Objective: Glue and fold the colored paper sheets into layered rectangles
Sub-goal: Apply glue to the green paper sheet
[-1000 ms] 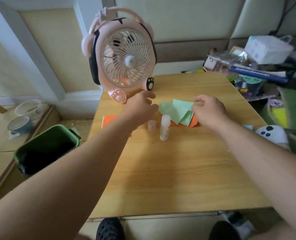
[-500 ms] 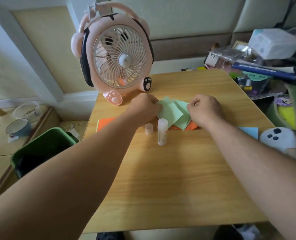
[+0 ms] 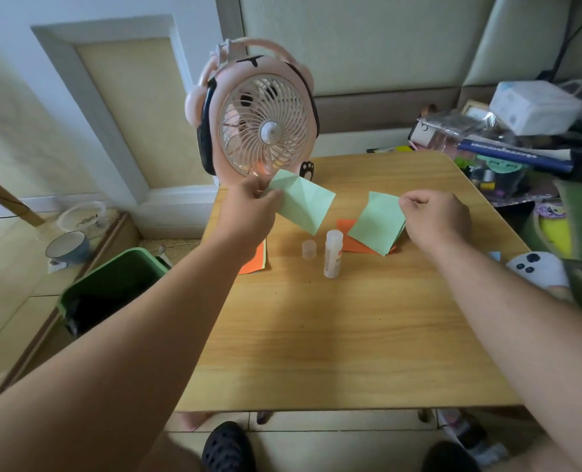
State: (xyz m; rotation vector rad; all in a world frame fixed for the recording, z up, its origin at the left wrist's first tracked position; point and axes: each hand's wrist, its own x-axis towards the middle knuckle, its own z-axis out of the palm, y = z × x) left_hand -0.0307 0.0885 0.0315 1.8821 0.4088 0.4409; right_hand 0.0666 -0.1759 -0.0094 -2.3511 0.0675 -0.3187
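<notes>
My left hand pinches a creased light green paper sheet by its left corner and holds it up in front of the fan. My right hand pinches the upper right corner of a stack of light green sheets, lifted off an orange sheet on the wooden table. Between the two hands an uncapped glue stick stands upright, with its cap just to its left. More orange paper lies partly hidden under my left forearm.
A pink desk fan stands at the table's back left corner. A green bin sits on the floor to the left. Piled clutter and a white tissue pack fill the right side, next to a white panda-faced object.
My left hand took one green sheet off the pile and raised it to the left. My right hand lifted the remaining green sheets by a corner.
</notes>
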